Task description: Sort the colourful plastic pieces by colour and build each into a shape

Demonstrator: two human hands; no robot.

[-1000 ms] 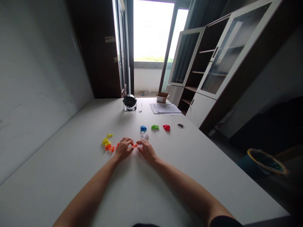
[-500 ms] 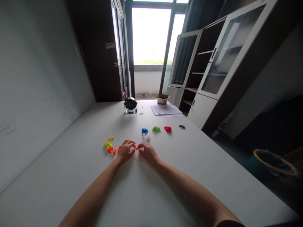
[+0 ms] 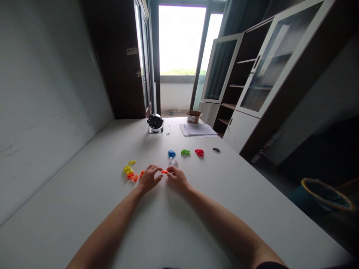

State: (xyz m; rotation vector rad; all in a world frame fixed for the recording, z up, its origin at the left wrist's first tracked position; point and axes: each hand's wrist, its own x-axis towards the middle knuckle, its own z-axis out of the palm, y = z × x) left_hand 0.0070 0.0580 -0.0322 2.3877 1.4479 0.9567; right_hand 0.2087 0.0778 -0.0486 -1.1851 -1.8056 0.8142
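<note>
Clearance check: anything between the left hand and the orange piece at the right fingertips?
Nothing visible: the left hand is close beside the orange piece, contact unclear. The white pieces lie beyond, not between.

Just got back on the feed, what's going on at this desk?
A person's right hand holds a small orange piece over the white table. The left hand is right beside it, thumb and forefinger parted; whether it touches the piece is unclear. Yellow pieces and more orange pieces lie to the left. White pieces lie just beyond the hands, with blue, green and red pieces behind.
</note>
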